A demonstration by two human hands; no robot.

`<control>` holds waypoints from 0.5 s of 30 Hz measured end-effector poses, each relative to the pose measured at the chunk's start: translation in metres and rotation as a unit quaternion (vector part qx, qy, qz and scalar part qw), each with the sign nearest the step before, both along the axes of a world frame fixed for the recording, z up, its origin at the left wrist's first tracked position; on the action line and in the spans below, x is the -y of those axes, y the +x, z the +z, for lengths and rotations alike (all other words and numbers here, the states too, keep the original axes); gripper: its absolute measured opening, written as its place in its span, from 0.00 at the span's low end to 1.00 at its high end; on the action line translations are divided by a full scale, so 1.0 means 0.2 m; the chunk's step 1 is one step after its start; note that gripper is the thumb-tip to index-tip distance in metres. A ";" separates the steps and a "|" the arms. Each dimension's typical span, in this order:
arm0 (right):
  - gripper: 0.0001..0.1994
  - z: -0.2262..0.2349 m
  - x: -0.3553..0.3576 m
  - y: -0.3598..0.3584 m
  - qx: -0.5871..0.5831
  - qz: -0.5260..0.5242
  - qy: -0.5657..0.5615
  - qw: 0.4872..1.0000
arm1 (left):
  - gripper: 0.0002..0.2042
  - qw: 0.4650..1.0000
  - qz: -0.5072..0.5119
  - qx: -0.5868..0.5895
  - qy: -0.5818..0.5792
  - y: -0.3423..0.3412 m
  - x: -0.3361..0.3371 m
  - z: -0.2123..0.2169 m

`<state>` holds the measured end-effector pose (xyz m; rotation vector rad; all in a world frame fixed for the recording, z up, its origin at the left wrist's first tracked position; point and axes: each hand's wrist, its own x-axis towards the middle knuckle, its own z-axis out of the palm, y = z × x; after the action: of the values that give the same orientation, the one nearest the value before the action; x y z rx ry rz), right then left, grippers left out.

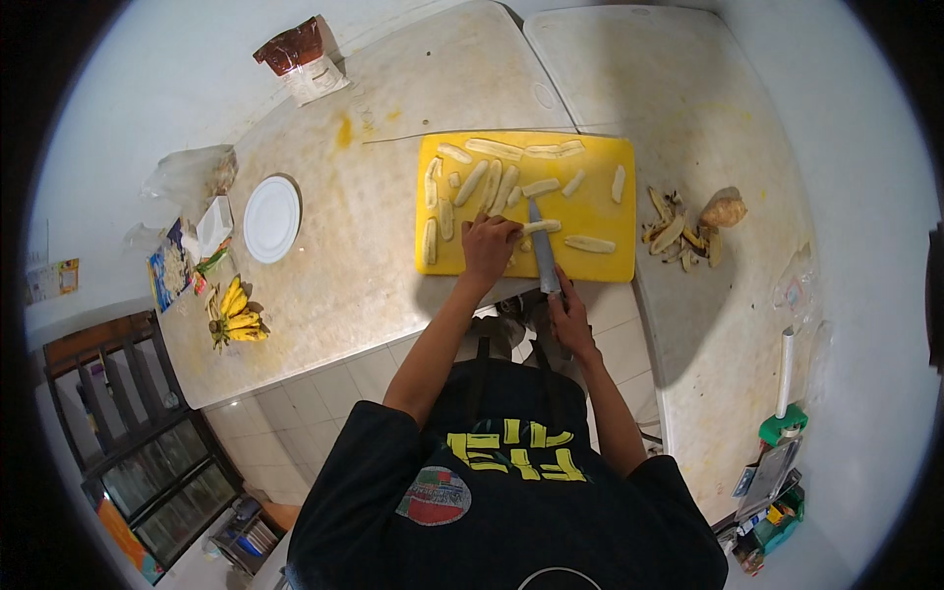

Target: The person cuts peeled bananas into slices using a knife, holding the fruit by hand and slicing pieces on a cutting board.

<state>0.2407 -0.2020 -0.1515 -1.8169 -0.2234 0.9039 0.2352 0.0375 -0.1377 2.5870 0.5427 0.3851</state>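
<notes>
My right hand (570, 322) is closed round the handle of a kitchen knife (543, 255), whose blade points away from me over a yellow cutting board (602, 209). A short peeled banana piece (543, 226) lies across the blade's line. With its fingers bent, my left hand (489, 250) grips that piece at its left end. Several lengthwise banana slices lie spread over the board, among them a long slice (590, 244) at right and another slice (495, 149) at the far edge. Part of the slices near my left fingers is hidden.
Banana peels (677, 236) lie in a heap right of the board, beside a brownish lump (725, 207). At left are a bunch of yellow bananas (236, 315) and a white plate (271, 219). A brown-and-white bag (302, 61) stands at the far left of the table (344, 265).
</notes>
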 end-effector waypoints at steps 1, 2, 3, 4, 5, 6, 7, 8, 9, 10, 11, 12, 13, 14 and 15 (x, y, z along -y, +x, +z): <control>0.31 -0.02 0.00 0.00 0.011 0.004 0.016 1.000 | 0.05 1.000 0.000 0.001 -0.007 0.00 0.00 0.00; 0.31 -0.03 0.00 0.00 0.017 0.006 0.024 1.000 | 0.05 1.000 0.001 0.002 -0.007 0.00 0.00 0.01; 0.31 -0.03 0.00 0.00 0.022 0.008 0.033 0.999 | 0.05 1.000 -0.001 0.002 -0.008 0.00 0.00 0.01; 0.31 -0.04 0.00 -0.01 0.024 0.008 0.034 0.999 | 0.05 1.000 -0.002 0.002 -0.008 0.00 0.00 0.01; 0.31 -0.04 -0.01 -0.01 0.024 0.008 0.035 0.999 | 0.05 1.000 -0.002 0.002 -0.008 0.01 0.01 0.01; 0.31 -0.03 -0.02 -0.01 0.025 0.009 0.035 0.999 | 0.05 1.000 -0.002 -0.001 -0.011 0.01 0.00 0.01; 0.31 -0.02 -0.02 -0.01 0.019 0.007 0.040 0.999 | 0.05 1.000 -0.002 -0.003 -0.014 0.01 0.00 0.00; 0.31 -0.01 -0.02 0.00 0.016 0.007 0.042 0.999 | 0.05 1.000 -0.002 -0.003 -0.014 0.01 0.00 0.00; 0.31 0.01 -0.02 0.00 0.013 0.004 0.043 0.999 | 0.05 1.000 -0.004 -0.003 -0.018 0.01 0.00 -0.01; 0.31 0.05 -0.02 0.01 -0.020 0.006 0.023 0.999 | 0.05 1.000 -0.002 -0.003 -0.020 0.01 0.00 -0.01; 0.31 0.09 -0.02 0.01 -0.054 0.009 0.003 0.999 | 0.05 1.000 0.000 -0.003 -0.019 0.00 -0.01 -0.01; 0.31 0.10 -0.02 0.02 -0.053 0.009 0.003 0.999 | 0.05 1.000 0.000 -0.009 -0.020 0.00 -0.01 -0.01; 0.31 0.12 -0.02 0.02 -0.063 0.006 0.009 0.998 | 0.05 1.000 0.000 -0.015 -0.020 0.00 -0.01 0.00; 0.31 0.13 -0.03 0.02 -0.074 0.005 0.016 0.997 | 0.05 1.000 0.000 -0.015 -0.020 0.00 -0.01 0.00; 0.31 0.12 -0.03 0.02 -0.074 0.004 0.015 0.997 | 0.05 1.000 -0.003 -0.007 -0.024 0.01 -0.01 0.00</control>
<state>0.2443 -0.1959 -0.1266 -1.7139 -0.1499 1.0293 0.2364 0.0387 -0.1373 2.5471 0.5431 0.3478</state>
